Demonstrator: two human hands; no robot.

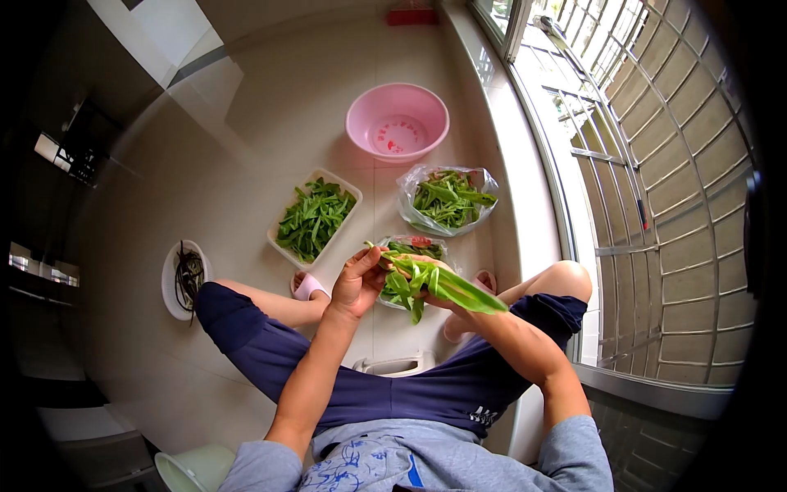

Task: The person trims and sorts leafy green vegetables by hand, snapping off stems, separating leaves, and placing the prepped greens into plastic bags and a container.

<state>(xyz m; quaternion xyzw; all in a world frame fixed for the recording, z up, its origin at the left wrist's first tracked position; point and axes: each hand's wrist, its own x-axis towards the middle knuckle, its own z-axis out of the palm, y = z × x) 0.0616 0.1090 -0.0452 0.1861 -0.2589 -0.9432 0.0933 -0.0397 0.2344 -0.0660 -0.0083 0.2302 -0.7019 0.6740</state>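
Between my knees, both hands are raised with a leafy green vegetable [469, 293] whose long leaves hang toward the lower right. My left hand [354, 285] pinches the stem end between thumb and fingers. Fingers of my right hand [426, 275] are wrapped round the leaves and stalk, partly hidden by them. Below the hands lies a plastic bag [438, 246] with more greens, mostly covered from view. Just beyond my left hand is a rectangular white tub [354, 199] heaped with loose green leaves [314, 220]. An open clear plastic bag [407, 199] of stalks and leaves [449, 197] stands farther right.
A pink basin [361, 125] stands on the tiled floor beyond the bags. To the left is a white oval bowl [170, 283] with dark, long strips [190, 275]. A pale green bucket [193, 469] is behind at lower left. Window ledge and metal bars [648, 205] border the right.
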